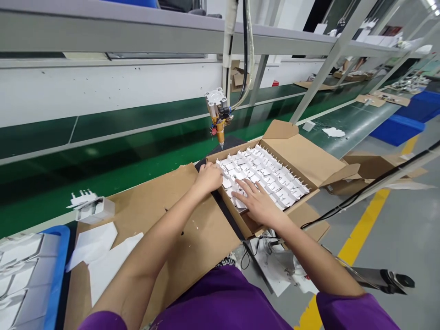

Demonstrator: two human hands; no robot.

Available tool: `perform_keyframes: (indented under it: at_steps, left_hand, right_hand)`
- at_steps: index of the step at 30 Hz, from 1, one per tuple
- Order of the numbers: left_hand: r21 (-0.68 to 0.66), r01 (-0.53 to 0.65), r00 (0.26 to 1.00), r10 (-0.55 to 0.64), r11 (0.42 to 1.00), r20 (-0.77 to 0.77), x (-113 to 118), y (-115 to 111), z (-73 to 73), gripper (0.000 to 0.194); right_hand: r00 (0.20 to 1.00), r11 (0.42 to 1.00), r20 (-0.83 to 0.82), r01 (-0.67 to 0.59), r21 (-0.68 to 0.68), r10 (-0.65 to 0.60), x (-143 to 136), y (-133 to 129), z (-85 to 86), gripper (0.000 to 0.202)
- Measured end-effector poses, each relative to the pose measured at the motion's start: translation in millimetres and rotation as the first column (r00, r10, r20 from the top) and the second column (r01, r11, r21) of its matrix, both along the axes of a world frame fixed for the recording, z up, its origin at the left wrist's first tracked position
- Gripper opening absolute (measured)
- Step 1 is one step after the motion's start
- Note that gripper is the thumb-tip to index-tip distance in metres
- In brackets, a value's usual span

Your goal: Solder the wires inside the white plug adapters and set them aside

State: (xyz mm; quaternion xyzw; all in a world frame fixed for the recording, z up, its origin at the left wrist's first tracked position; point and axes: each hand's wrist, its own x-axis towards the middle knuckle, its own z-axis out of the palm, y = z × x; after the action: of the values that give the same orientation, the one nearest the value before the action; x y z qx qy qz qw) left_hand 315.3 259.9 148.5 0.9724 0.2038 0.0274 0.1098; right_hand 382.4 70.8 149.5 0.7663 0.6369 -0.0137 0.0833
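Both hands are at work near the centre. The left hand [210, 176] is half curled at the left corner of the box, fingertips hidden; we cannot tell whether it grips anything. The right hand [257, 201], at 4 o'clock, has its fingers spread, resting on the parts and apparently grasping none.

Left to right:
- 8 o'clock: blue plastic tray [57, 275] of white block-shaped housings; beside it, thin white sheets [96, 240].
- Between 8 and 9: one white plastic housing with metal pins [95, 211].
- 7 o'clock: flat brown cardboard sheet [202, 233], under the left forearm.
- 12 o'clock: silver-and-amber nozzle tool [218, 117], hung from hoses just beyond the box.
- Between 3 and 4: shallow brown cardboard box [302, 153], flap turned back, holding rows of small white plastic parts with upright pins [271, 176].

Handling, our judgement: each part should be light and stiff, its smooth faces slightly slippery. The pins look most vulnerable; we would pinch the white body by opposite edges. The filled box likely weighs more and may flex; we would support it beneath two opposite walls.
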Motion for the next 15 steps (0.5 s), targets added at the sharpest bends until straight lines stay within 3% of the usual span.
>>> perform_keyframes:
  at_steps: [7, 15]
  left_hand:
    - [0.027, 0.000, 0.993, 0.004, 1.000, -0.121, -0.3, -6.5, -3.5, 0.039]
    - [0.004, -0.066, 0.976, 0.065, 0.998, -0.208, 11.2, -9.3, 0.6, 0.039]
  right_hand:
    - [1.000, 0.998, -0.003, -0.008, 0.068, 0.009, 2.7, 1.2, -14.5, 0.073]
    - [0.999, 0.995, -0.011, -0.044, 0.087, 0.045, 2.6, -5.6, -12.5, 0.069]
